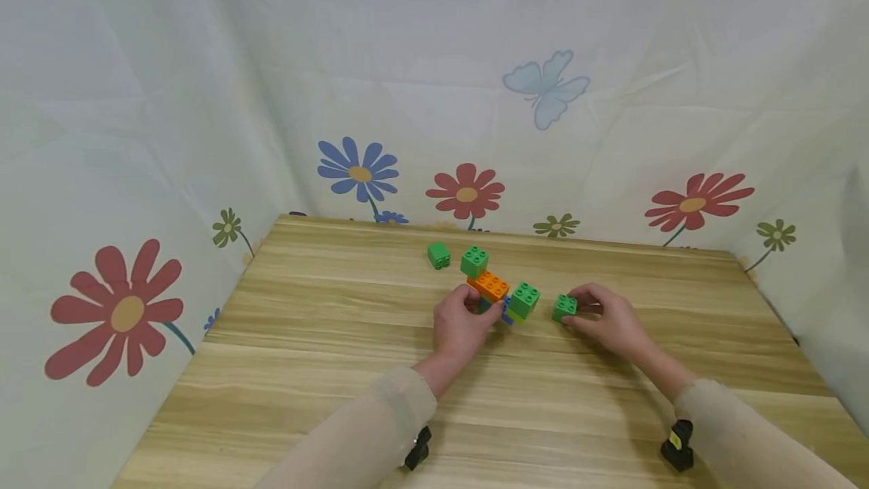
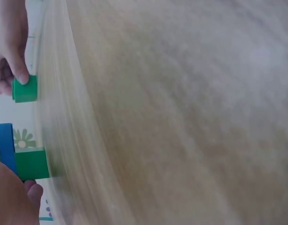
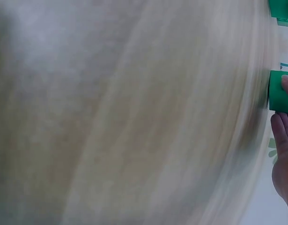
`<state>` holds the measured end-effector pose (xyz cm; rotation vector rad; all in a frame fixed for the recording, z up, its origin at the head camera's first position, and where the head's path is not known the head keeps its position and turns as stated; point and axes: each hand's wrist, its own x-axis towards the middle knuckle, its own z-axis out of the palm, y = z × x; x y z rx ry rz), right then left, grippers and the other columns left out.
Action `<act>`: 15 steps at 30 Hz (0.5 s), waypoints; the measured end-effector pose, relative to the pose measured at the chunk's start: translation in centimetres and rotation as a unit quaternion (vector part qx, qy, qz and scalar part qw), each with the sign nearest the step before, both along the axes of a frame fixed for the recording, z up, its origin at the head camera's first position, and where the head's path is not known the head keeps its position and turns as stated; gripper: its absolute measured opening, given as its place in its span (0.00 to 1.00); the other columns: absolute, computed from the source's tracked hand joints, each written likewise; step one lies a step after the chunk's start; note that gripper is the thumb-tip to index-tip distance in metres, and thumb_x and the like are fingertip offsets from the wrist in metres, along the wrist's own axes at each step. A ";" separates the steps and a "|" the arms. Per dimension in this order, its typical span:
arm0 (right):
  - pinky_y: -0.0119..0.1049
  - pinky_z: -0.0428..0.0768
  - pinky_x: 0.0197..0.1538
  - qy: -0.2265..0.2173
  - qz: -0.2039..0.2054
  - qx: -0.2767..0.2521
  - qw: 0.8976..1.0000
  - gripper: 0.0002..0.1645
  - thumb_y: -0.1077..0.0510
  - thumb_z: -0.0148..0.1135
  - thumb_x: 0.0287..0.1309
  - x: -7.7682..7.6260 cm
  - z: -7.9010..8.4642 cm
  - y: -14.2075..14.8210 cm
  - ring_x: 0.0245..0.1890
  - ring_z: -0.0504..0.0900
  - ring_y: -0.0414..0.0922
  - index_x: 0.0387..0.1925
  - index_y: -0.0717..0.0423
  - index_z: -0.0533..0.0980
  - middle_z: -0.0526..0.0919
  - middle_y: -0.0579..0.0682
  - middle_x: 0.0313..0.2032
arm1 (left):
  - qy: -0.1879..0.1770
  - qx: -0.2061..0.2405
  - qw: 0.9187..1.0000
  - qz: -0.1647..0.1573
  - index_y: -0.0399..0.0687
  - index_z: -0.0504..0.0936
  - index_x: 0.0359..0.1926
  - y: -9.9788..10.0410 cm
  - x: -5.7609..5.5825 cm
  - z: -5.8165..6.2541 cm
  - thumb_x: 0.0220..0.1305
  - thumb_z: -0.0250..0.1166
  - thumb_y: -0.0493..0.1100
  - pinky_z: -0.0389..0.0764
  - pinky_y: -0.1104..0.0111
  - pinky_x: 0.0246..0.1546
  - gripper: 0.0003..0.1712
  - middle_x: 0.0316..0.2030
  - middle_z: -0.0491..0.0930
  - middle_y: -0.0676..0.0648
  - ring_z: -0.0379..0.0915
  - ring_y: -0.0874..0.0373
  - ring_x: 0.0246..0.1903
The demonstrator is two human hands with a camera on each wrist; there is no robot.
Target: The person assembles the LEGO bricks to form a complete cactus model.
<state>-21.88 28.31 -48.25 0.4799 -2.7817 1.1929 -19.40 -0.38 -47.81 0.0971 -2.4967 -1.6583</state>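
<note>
My left hand (image 1: 462, 327) grips a built-up group of toy building bricks by its near side. In the head view the group shows an orange brick (image 1: 490, 285), a green brick (image 1: 474, 261) on its far end and another green brick (image 1: 525, 299) at the right, above a lime piece. A blue brick (image 2: 6, 147) and a green one (image 2: 32, 163) below it show in the left wrist view. To the right, my right hand (image 1: 611, 321) pinches a separate green brick (image 1: 565, 309) between thumb and fingers, close to the tabletop. My left fingers partly hide the group's lower part.
A loose green brick (image 1: 439, 256) lies on its side on the wooden table (image 1: 326, 308), beyond the group. A white cloth (image 1: 407, 59) printed with flowers hangs behind and beside the table.
</note>
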 end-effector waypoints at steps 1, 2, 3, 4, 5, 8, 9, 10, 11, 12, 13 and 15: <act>0.51 0.87 0.57 -0.003 -0.003 0.002 1.000 0.21 0.63 0.78 0.61 0.1 0.0 0.0 0.52 0.88 0.58 0.54 0.62 0.80 0.88 0.58 0.49 | 0.000 0.000 1.000 0.000 0.45 0.82 0.40 0.0 0.0 0.0 0.62 0.81 0.48 0.85 0.68 0.40 0.18 0.39 0.85 0.50 0.77 0.59 0.37; 0.50 0.87 0.57 -0.007 -0.005 0.003 1.000 0.22 0.63 0.78 0.62 0.1 -0.1 0.1 0.52 0.88 0.58 0.54 0.62 0.80 0.88 0.59 0.50 | 0.000 0.000 1.000 0.001 0.45 0.82 0.40 0.0 0.0 0.0 0.62 0.81 0.48 0.85 0.68 0.40 0.18 0.39 0.85 0.50 0.77 0.59 0.37; 0.50 0.87 0.56 -0.009 -0.006 0.004 1.000 0.22 0.63 0.78 0.62 0.1 -0.2 0.1 0.53 0.89 0.58 0.55 0.62 0.80 0.88 0.59 0.50 | 0.000 -0.001 1.000 0.001 0.45 0.82 0.40 0.0 0.0 0.0 0.62 0.81 0.48 0.85 0.68 0.40 0.18 0.39 0.85 0.50 0.77 0.59 0.37; 0.50 0.87 0.56 -0.010 -0.007 0.005 1.000 0.23 0.63 0.78 0.62 0.2 -0.2 0.2 0.53 0.89 0.58 0.55 0.62 0.80 0.88 0.59 0.50 | 0.000 -0.001 1.000 0.001 0.45 0.82 0.40 0.0 0.0 0.0 0.62 0.81 0.48 0.85 0.68 0.40 0.18 0.39 0.85 0.50 0.77 0.59 0.37; 0.51 0.87 0.56 -0.010 -0.008 0.006 1.000 0.23 0.63 0.79 0.61 0.2 -0.2 0.2 0.53 0.89 0.58 0.56 0.62 0.80 0.88 0.59 0.51 | 0.000 0.000 1.000 0.001 0.45 0.82 0.40 0.0 0.0 0.0 0.62 0.81 0.48 0.85 0.68 0.40 0.18 0.39 0.85 0.50 0.77 0.59 0.37; 0.52 0.86 0.57 -0.001 -0.005 0.011 1.000 0.26 0.61 0.80 0.61 0.2 -0.3 0.3 0.54 0.88 0.59 0.57 0.63 0.80 0.88 0.60 0.52 | -0.001 0.002 1.000 -0.001 0.45 0.82 0.40 0.0 0.1 0.1 0.62 0.81 0.48 0.85 0.68 0.40 0.17 0.39 0.85 0.49 0.77 0.59 0.37; 0.53 0.86 0.57 0.002 -0.005 0.012 1.000 0.27 0.60 0.80 0.60 0.2 -0.3 0.4 0.54 0.88 0.59 0.58 0.63 0.80 0.87 0.61 0.53 | -0.002 0.003 1.000 -0.001 0.45 0.82 0.40 0.0 0.1 0.1 0.62 0.81 0.48 0.85 0.68 0.40 0.17 0.39 0.85 0.49 0.77 0.58 0.37; 0.54 0.86 0.58 0.005 -0.006 0.013 1.000 0.28 0.60 0.80 0.60 0.3 -0.3 0.4 0.55 0.88 0.59 0.59 0.64 0.80 0.87 0.62 0.54 | -0.001 0.003 1.000 -0.002 0.45 0.82 0.40 0.0 0.1 0.2 0.62 0.81 0.48 0.85 0.68 0.40 0.17 0.39 0.85 0.49 0.77 0.58 0.37; 0.54 0.85 0.59 0.006 -0.006 0.012 1.000 0.30 0.59 0.80 0.60 0.3 -0.2 0.4 0.55 0.87 0.59 0.60 0.65 0.80 0.86 0.62 0.55 | -0.002 0.004 1.000 -0.002 0.45 0.82 0.40 0.1 0.2 0.2 0.62 0.81 0.48 0.85 0.68 0.40 0.17 0.39 0.85 0.49 0.77 0.58 0.38; 0.54 0.85 0.59 0.007 -0.007 0.011 1.000 0.30 0.59 0.80 0.61 0.3 -0.2 0.4 0.56 0.87 0.60 0.61 0.65 0.79 0.86 0.63 0.56 | -0.002 0.003 1.000 -0.003 0.45 0.82 0.40 0.1 0.2 0.2 0.63 0.81 0.48 0.85 0.68 0.40 0.17 0.39 0.85 0.48 0.77 0.58 0.38; 0.54 0.85 0.60 0.008 -0.006 0.009 1.000 0.31 0.59 0.80 0.61 0.4 -0.1 0.4 0.56 0.86 0.60 0.62 0.66 0.79 0.85 0.63 0.57 | -0.002 0.003 1.000 -0.002 0.44 0.82 0.40 0.1 0.2 0.2 0.63 0.81 0.48 0.85 0.68 0.40 0.17 0.39 0.85 0.48 0.77 0.58 0.38; 0.54 0.84 0.60 0.009 -0.008 0.010 1.000 0.31 0.58 0.79 0.62 0.4 0.0 0.4 0.57 0.86 0.60 0.63 0.66 0.79 0.84 0.64 0.58 | -0.002 0.002 1.000 -0.001 0.44 0.82 0.41 0.1 0.1 0.2 0.63 0.81 0.48 0.85 0.68 0.40 0.17 0.40 0.85 0.48 0.77 0.58 0.38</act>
